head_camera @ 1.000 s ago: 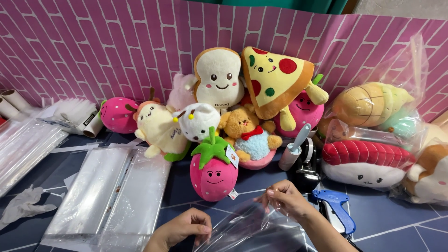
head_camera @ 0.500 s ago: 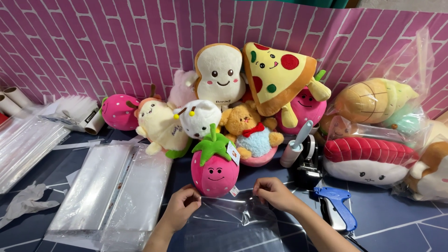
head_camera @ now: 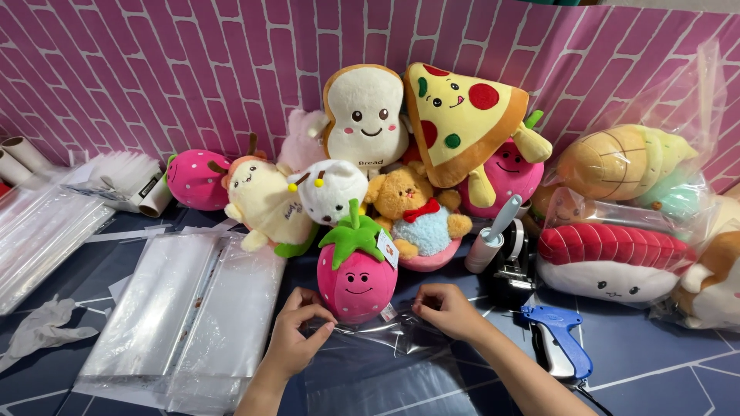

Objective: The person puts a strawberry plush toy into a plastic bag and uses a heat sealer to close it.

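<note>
Both hands moved up: left hand, right hand pinching one clear bag below one strawberry plush.

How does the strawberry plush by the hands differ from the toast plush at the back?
The strawberry plush is pink with a green leafy top; the toast plush is cream with a brown crust edge. The strawberry plush stands in front, just beyond the clear bag; the toast plush leans at the wall. Both have smiling faces.
</note>
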